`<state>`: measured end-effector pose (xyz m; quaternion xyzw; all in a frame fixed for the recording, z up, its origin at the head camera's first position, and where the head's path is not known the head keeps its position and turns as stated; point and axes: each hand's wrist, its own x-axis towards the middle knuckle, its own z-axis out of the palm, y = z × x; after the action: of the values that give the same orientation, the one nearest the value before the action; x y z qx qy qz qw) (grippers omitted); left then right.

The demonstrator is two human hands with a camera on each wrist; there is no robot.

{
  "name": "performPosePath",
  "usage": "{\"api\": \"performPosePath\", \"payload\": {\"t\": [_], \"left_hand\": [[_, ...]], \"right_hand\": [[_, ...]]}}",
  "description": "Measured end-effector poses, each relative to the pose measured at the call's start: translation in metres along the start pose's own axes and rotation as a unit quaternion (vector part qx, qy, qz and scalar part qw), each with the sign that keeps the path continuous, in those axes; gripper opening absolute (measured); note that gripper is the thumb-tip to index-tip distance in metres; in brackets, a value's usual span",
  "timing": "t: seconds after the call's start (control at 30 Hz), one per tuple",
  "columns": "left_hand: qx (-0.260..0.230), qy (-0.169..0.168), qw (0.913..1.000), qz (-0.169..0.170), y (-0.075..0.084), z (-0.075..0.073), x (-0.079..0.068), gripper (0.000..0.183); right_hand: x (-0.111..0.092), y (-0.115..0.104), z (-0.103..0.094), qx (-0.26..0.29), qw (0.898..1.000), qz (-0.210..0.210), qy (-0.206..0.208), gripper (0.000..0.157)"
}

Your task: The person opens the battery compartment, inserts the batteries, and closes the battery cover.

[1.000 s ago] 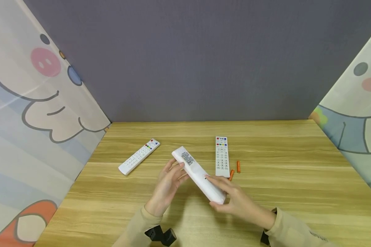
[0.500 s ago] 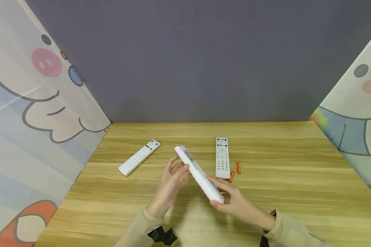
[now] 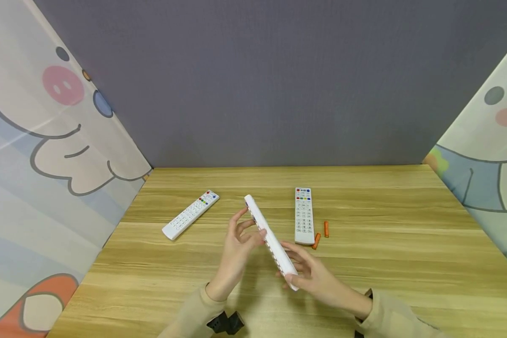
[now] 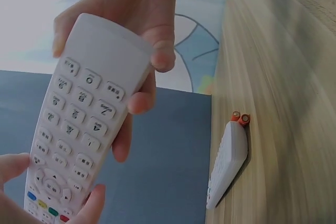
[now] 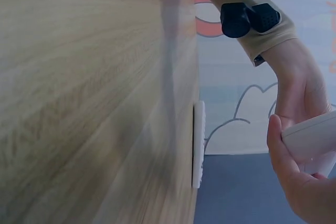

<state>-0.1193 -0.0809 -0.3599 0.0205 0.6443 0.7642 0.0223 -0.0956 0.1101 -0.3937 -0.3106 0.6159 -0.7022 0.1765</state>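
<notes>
Step in hand, prob.: two-handed handling of a white plastic remote control w/ pale rubbery keys (image 3: 273, 242), up off the light wood-grain table (image 3: 388, 277) & tipped on its edge, key face twd the person's left. Next move calls for, I'd say, a steady hold at both ends while the remote is angled, then one hand freed if its back needs work. Can't say for sure what state the back is in; it's edge-on from the head cam & the R wrist view catches only part of the casing.

Position: remote sits btw the hands, slanting from far-left to near-right. Left hand (image 3: 233, 253) grips the far half, nr the coloured keys, thumb on the near side & fingers on the other. Right hand (image 3: 317, 277) grips the near, keyless end, thumb on one edge, fingers round the other. Both hands closed on the same remote, neither free.

Around: a second white remote, key side up (image 3: 190, 215), lies diagonally on the table, L of the hands. A third white remote, also keys up (image 3: 304, 218), lies roughly straight, beyond RH. By its near end, two small orange cylinders, batteries by the look: one (image 3: 316, 241) right at the corner (touching? can't tell), the other (image 3: 326, 229) just beside, apart from the remote.
</notes>
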Motion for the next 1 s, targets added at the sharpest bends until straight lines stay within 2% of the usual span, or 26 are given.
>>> {"api": "performPosePath", "payload": {"t": [0.2, 0.43, 0.67, 1.0], "left_hand": [[0.012, -0.003, 0.9999, 0.007, -0.0032, 0.0018, 0.0008, 0.069], [0.020, 0.006, 0.9998, 0.007, -0.0041, 0.0019, 0.0014, 0.066], [0.012, 0.029, 0.9994, 0.012, -0.0008, 0.0014, 0.0024, 0.063], [0.014, 0.032, 0.9994, 0.003, 0.0010, -0.0015, 0.0026, 0.064]], "right_hand": [[0.0005, 0.0002, -0.0005, 0.015, 1.000, 0.013, -0.010, 0.063], [0.0002, 0.0004, 0.0007, -0.008, 0.999, 0.030, -0.007, 0.067], [0.0016, -0.0007, 0.0020, -0.096, 0.995, 0.034, 0.022, 0.064], [0.0019, -0.0022, 0.0008, -0.113, 0.992, 0.040, 0.029, 0.063]]}}
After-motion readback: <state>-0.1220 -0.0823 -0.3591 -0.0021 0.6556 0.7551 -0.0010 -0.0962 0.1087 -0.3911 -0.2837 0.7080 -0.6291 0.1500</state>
